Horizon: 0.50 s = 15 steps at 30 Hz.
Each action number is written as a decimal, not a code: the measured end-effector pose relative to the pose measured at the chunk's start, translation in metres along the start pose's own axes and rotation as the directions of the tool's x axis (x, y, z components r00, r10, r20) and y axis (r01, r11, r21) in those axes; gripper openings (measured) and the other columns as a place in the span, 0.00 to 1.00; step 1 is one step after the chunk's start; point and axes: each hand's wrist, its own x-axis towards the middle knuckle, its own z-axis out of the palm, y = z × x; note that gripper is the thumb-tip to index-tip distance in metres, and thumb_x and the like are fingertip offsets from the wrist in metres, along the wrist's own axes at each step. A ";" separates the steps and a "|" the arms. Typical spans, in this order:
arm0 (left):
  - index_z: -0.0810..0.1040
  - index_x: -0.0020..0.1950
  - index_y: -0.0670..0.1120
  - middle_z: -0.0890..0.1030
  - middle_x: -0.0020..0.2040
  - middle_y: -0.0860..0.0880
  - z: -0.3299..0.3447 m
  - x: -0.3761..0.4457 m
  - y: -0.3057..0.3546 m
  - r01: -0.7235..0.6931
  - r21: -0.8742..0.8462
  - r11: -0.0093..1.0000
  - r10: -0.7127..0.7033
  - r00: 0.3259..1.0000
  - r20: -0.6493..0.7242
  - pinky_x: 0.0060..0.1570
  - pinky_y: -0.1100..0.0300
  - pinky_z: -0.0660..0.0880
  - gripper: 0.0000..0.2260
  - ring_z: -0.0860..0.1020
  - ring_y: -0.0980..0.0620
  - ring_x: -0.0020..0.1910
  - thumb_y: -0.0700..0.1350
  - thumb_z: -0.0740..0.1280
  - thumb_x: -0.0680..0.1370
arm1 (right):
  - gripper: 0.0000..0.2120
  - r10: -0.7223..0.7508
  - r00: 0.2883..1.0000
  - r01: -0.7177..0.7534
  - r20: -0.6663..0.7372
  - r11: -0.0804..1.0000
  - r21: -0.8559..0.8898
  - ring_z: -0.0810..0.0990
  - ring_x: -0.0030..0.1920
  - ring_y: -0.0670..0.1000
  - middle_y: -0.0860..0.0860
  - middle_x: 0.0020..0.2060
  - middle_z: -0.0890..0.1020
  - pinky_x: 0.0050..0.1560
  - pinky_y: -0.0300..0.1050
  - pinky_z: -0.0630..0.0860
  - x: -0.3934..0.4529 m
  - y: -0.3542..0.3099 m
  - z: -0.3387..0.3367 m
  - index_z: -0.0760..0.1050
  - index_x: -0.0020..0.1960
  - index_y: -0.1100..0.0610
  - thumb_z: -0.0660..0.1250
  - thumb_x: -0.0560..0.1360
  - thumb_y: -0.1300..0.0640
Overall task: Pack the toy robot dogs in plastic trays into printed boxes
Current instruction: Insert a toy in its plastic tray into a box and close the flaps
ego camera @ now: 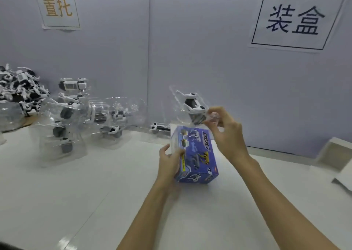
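A blue printed box (196, 154) with "DOG" lettering stands tilted on the white table, its open end facing up and away. My left hand (168, 163) grips its left side. Just above the opening, my right hand (226, 131) pinches the edge of a clear plastic tray (185, 105) that holds a white and black toy robot dog (194, 105). The tray's lower part sits at the box mouth.
Several more trayed dogs (64, 120) stand stacked at the left of the table (95, 192). A heap of loose toy dogs (19, 89) lies at the far left. White flat cartons (339, 160) lie at the right edge. A grey partition wall (190, 49) with two paper signs stands behind.
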 end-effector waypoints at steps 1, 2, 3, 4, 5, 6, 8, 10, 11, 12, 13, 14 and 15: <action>0.64 0.70 0.54 0.80 0.56 0.45 -0.008 0.005 0.004 -0.066 -0.008 0.998 0.065 0.996 -0.059 0.33 0.56 0.81 0.29 0.86 0.53 0.40 0.45 0.75 0.75 | 0.10 0.027 0.998 -0.028 -0.060 0.999 -0.029 0.82 0.44 0.43 0.49 0.48 0.83 0.45 0.31 0.76 -0.002 0.010 -0.011 0.76 0.58 0.54 0.73 0.80 0.56; 0.63 0.71 0.58 0.76 0.62 0.46 -0.013 0.008 0.008 -0.161 0.041 0.986 0.164 0.981 -0.099 0.40 0.54 0.83 0.33 0.86 0.53 0.48 0.47 0.75 0.71 | 0.10 0.057 0.993 -0.063 -0.107 0.997 -0.054 0.82 0.44 0.46 0.51 0.49 0.83 0.45 0.34 0.77 -0.006 0.019 -0.019 0.76 0.59 0.54 0.73 0.80 0.56; 0.61 0.71 0.62 0.72 0.66 0.49 -0.019 0.010 0.011 -0.265 0.091 0.960 0.274 0.956 -0.105 0.47 0.54 0.83 0.37 0.82 0.54 0.57 0.49 0.75 0.68 | 0.10 0.094 0.986 -0.106 -0.137 0.992 -0.076 0.83 0.45 0.49 0.52 0.49 0.82 0.45 0.37 0.77 -0.012 0.029 -0.025 0.75 0.59 0.54 0.73 0.80 0.57; 0.60 0.72 0.65 0.67 0.67 0.53 -0.023 0.012 0.011 -0.366 0.162 0.916 0.381 0.922 -0.073 0.52 0.59 0.82 0.40 0.77 0.58 0.63 0.49 0.77 0.66 | 0.09 0.140 0.979 -0.154 -0.150 0.984 -0.090 0.82 0.45 0.51 0.53 0.49 0.81 0.45 0.38 0.76 -0.021 0.039 -0.029 0.76 0.58 0.54 0.73 0.80 0.58; 0.59 0.74 0.67 0.64 0.65 0.59 -0.027 0.014 0.009 -0.451 0.240 0.860 0.467 0.884 -0.009 0.53 0.63 0.81 0.43 0.73 0.61 0.67 0.49 0.79 0.67 | 0.09 0.188 0.971 -0.204 -0.146 0.974 -0.098 0.82 0.45 0.51 0.53 0.49 0.80 0.44 0.37 0.75 -0.031 0.048 -0.031 0.76 0.58 0.54 0.73 0.79 0.59; 0.58 0.75 0.68 0.63 0.63 0.62 -0.030 0.013 0.009 -0.531 0.324 0.783 0.538 0.840 0.075 0.57 0.62 0.80 0.44 0.69 0.60 0.69 0.46 0.80 0.69 | 0.10 0.232 0.964 -0.247 -0.130 0.963 -0.108 0.82 0.45 0.52 0.54 0.49 0.80 0.44 0.35 0.73 -0.042 0.056 -0.031 0.76 0.58 0.54 0.73 0.79 0.60; 0.59 0.74 0.70 0.62 0.65 0.60 -0.032 0.014 0.006 -0.656 0.460 0.598 0.626 0.741 0.243 0.67 0.48 0.74 0.43 0.66 0.53 0.71 0.34 0.72 0.73 | 0.10 0.305 0.949 -0.313 -0.078 0.939 -0.140 0.81 0.44 0.52 0.54 0.49 0.80 0.43 0.38 0.72 -0.067 0.069 -0.028 0.77 0.56 0.53 0.73 0.78 0.61; 0.62 0.72 0.71 0.63 0.70 0.55 -0.032 0.012 0.002 -0.708 0.552 0.441 0.648 0.677 0.350 0.74 0.42 0.65 0.47 0.64 0.51 0.72 0.25 0.63 0.67 | 0.10 0.376 0.926 -0.375 -0.028 0.912 -0.169 0.81 0.46 0.54 0.54 0.51 0.79 0.45 0.45 0.74 -0.091 0.078 -0.022 0.78 0.56 0.52 0.74 0.78 0.62; 0.65 0.73 0.69 0.60 0.74 0.54 -0.032 0.012 0.000 -0.683 0.616 0.393 0.620 0.691 0.371 0.77 0.39 0.60 0.48 0.61 0.47 0.76 0.23 0.61 0.66 | 0.11 0.411 0.912 -0.404 0.003 0.897 -0.182 0.81 0.48 0.55 0.53 0.53 0.77 0.48 0.46 0.73 -0.102 0.082 -0.019 0.78 0.56 0.51 0.74 0.78 0.62; 0.66 0.74 0.66 0.56 0.78 0.53 -0.031 0.012 -0.002 -0.636 0.680 0.365 0.566 0.731 0.381 0.79 0.36 0.55 0.47 0.55 0.44 0.80 0.23 0.60 0.65 | 0.13 0.437 0.899 -0.422 0.040 0.886 -0.195 0.80 0.50 0.55 0.51 0.54 0.74 0.49 0.44 0.72 -0.111 0.083 -0.016 0.78 0.57 0.49 0.74 0.78 0.62; 0.67 0.76 0.64 0.50 0.81 0.53 -0.032 0.014 -0.004 -0.593 0.721 0.358 0.497 0.775 0.390 0.79 0.36 0.52 0.46 0.49 0.43 0.82 0.26 0.60 0.66 | 0.14 0.453 0.888 -0.430 0.078 0.878 -0.208 0.79 0.53 0.55 0.50 0.54 0.72 0.50 0.42 0.69 -0.117 0.085 -0.014 0.77 0.58 0.49 0.73 0.77 0.63; 0.67 0.76 0.63 0.45 0.81 0.55 -0.032 0.015 -0.006 -0.559 0.737 0.379 0.423 0.813 0.400 0.79 0.36 0.53 0.43 0.45 0.44 0.83 0.31 0.62 0.66 | 0.15 0.470 0.876 -0.440 0.114 0.872 -0.214 0.78 0.54 0.56 0.50 0.56 0.70 0.51 0.41 0.68 -0.120 0.085 -0.012 0.76 0.59 0.49 0.72 0.77 0.64; 0.66 0.76 0.64 0.42 0.81 0.57 -0.033 0.016 -0.008 -0.536 0.739 0.408 0.363 0.838 0.408 0.79 0.38 0.56 0.40 0.42 0.45 0.83 0.37 0.65 0.66 | 0.15 0.498 0.857 -0.466 0.135 0.859 -0.212 0.78 0.56 0.57 0.51 0.57 0.70 0.53 0.42 0.68 -0.119 0.085 -0.010 0.75 0.60 0.50 0.71 0.77 0.63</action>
